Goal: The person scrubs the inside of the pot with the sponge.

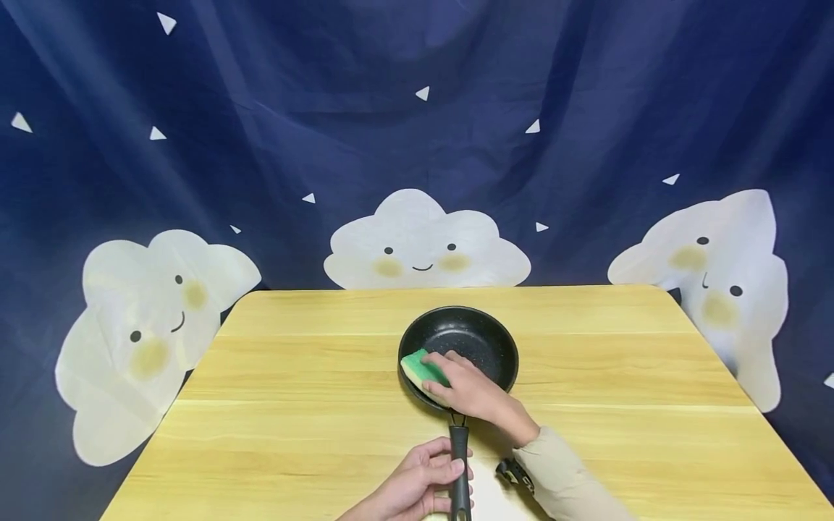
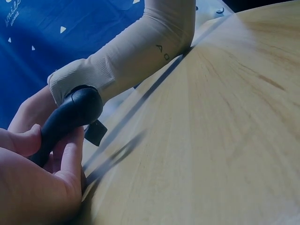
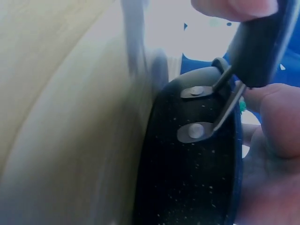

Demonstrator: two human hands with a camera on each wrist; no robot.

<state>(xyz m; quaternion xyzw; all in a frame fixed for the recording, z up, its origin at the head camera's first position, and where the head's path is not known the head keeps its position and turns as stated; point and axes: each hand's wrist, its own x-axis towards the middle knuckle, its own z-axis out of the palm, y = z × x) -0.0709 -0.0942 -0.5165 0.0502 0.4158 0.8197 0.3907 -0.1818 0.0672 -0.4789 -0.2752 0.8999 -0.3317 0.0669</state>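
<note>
A black speckled frying pan sits on the wooden table, its handle pointing toward me. Around that handle my left hand curls its fingers, the thumb lying on top; the left wrist view shows the same grip on the dark handle. My right hand reaches over the pan's near rim and holds a green and yellow sponge against the left inner side. From the right wrist, the pan's outer wall and riveted handle bracket are close up, with the sponge mostly hidden.
The light wooden table extends on all sides of the pan. A dark blue curtain with smiling clouds hangs behind its far edge. A small black device is at the right wrist, beside the beige sleeve.
</note>
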